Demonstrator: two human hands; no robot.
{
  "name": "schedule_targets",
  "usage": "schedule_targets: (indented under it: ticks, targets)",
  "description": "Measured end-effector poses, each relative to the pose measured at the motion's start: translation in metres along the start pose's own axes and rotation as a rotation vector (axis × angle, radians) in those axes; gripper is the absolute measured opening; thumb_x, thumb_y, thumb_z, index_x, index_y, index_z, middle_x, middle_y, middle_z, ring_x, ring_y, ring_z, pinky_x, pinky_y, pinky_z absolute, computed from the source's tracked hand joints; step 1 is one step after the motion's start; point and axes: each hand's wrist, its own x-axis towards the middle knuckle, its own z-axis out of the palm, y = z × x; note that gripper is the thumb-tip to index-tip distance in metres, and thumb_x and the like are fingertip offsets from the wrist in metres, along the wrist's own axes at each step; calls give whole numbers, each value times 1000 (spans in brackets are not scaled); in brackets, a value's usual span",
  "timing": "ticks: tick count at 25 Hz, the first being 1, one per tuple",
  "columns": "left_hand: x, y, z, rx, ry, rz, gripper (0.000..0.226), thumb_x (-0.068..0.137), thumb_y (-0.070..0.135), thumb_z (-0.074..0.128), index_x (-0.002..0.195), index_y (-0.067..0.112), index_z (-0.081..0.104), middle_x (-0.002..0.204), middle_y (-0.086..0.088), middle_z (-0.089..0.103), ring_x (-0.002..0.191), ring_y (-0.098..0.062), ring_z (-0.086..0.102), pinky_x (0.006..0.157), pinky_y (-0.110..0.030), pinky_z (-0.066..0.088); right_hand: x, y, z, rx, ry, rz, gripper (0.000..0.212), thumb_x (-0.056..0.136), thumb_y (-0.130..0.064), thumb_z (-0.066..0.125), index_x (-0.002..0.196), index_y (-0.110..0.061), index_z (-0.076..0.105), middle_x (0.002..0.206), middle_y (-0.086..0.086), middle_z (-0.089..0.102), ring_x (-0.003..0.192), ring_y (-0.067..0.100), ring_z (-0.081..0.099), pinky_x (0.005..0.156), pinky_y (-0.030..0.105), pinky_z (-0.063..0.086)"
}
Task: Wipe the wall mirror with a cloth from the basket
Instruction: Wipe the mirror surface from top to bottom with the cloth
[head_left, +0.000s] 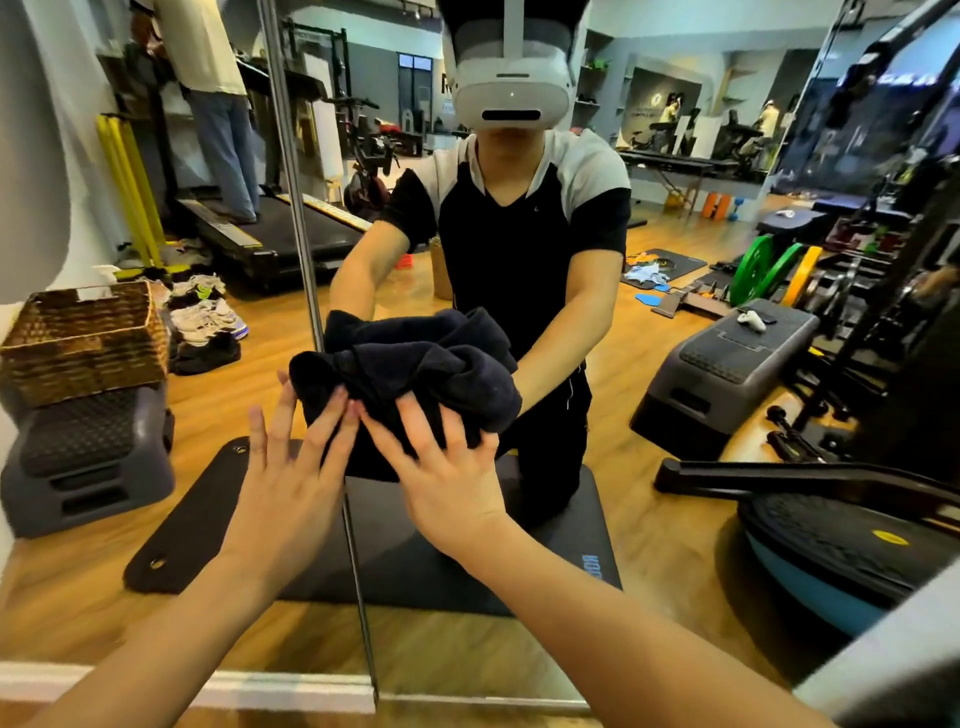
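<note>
- The right hand (447, 480) lies flat with its fingers spread, pressing the lower right part of a bunched dark cloth (410, 374) against the wall mirror (675, 338); the fingers are straight, not curled round the fabric.
- The left hand (283, 467) is flat too, its fingertips on the cloth's lower left edge, the palm trailing below. The two hands sit side by side, index fingers nearly meeting in the middle.
- The cloth lies directly ahead of and above both hands, between them and the glass. Crumpled as it is, its longer run goes roughly left to right across the mirror, so a sideways stroke looks like the natural move. Both hands are about equally near; I judge the right carries more of the bundle.
- A vertical seam (291, 182) between mirror panels runs down just behind the left hand, so the cloth straddles two panes.
- In the glass a person in a headset kneels on a dark mat (467, 561), arms reaching toward the cloth.
- Off to the left, well apart from the hands, a wicker basket (83, 343) stands on a grey step platform (88, 467) beside the wall.
- The wiping seems to be under way, with most of the mirror not yet covered.
</note>
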Motion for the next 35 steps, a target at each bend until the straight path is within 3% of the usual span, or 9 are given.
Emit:
schedule_targets:
  ticks: [2,5,9,12,17,20,23,27,35]
  targets:
    - [1,5,-1,-2,-26,0,80,80,5,69,153,1,37,163,-22,21,147,-57,13,118,-71,10,-3,8,-2,39,-17,-28,68,95,-25,52,159,-36,35,167,6,13,147,35,14,112,56,32]
    - [5,16,-2,3,-96,15,62,88,6,52,148,-5,41,159,-28,23,143,-61,18,117,-72,14,-8,25,-5,64,-33,-74,63,96,-27,51,157,-36,40,167,4,11,145,31,20,112,53,33]
    - [14,45,7,35,-341,28,62,99,15,22,153,-14,12,160,-38,9,147,-61,-2,117,-73,4,-17,48,-8,60,-46,-89,57,100,-27,49,156,-35,43,167,2,18,143,29,29,114,54,36]
    - [22,62,15,11,-389,46,61,102,18,18,153,-14,9,159,-41,7,147,-61,-4,117,-73,1,-26,71,-12,31,-18,-105,54,101,-29,47,155,-36,44,166,1,24,142,29,32,116,55,34]
    - [43,116,15,-19,-194,225,53,102,7,25,143,-27,18,148,-45,24,143,-66,8,112,-80,12,-55,124,-20,-36,68,-72,53,100,-34,51,152,-41,47,162,-1,33,137,27,37,115,53,31]
    - [61,165,17,-66,-177,252,56,102,6,24,148,-22,9,156,-41,13,143,-64,14,116,-75,11,-84,170,-30,-98,91,-50,51,99,-37,50,149,-42,46,160,1,30,137,30,32,110,52,33]
    - [83,227,19,-183,-75,180,59,101,7,29,153,-15,10,162,-35,3,141,-63,24,118,-67,24,-117,229,-46,-169,71,-54,50,99,-42,50,148,-44,44,160,4,22,140,33,21,114,52,26]
    - [109,311,15,-240,35,156,61,101,8,34,153,-15,12,163,-32,-5,137,-63,31,116,-63,28,-153,301,-68,-216,27,-61,44,102,-44,41,147,-43,42,153,4,32,140,33,19,114,52,20]
    - [152,457,17,-308,25,122,60,98,5,40,148,-21,21,161,-35,0,138,-67,14,113,-70,29,-223,424,-102,-216,-20,-52,51,99,-46,53,148,-42,38,162,3,13,138,33,31,114,52,29]
